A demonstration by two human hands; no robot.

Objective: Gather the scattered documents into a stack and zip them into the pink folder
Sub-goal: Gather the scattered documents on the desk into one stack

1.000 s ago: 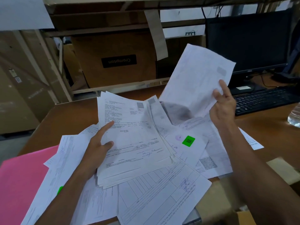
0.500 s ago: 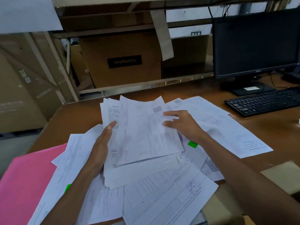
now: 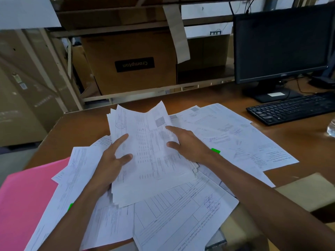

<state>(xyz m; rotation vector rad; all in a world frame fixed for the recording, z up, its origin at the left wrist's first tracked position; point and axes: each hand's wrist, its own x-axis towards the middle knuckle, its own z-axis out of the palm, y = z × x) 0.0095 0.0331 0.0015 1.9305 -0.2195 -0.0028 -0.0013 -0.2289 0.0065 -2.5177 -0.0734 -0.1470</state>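
Note:
A stack of white printed documents (image 3: pixel 148 156) is held tilted above the middle of the brown desk. My left hand (image 3: pixel 110 160) grips its left edge, thumb on top. My right hand (image 3: pixel 188 144) grips the right edge, fingers spread over the top sheet. Loose sheets (image 3: pixel 241 140) lie scattered to the right, and more loose sheets (image 3: pixel 174 220) spread out at the front under the stack. The pink folder (image 3: pixel 23 201) lies flat at the lower left, partly covered by papers; its zip is not visible.
A black monitor (image 3: pixel 282 42) and keyboard (image 3: pixel 293 109) stand at the back right. A clear bottle (image 3: pixel 331 127) shows at the right edge. Cardboard boxes (image 3: pixel 130 64) fill the shelf behind the desk. Another box (image 3: pixel 306 192) sits at the front right.
My right hand brought a raised sheet down from the right onto the stack. Both hands now hold the stack, which has tilted up slightly.

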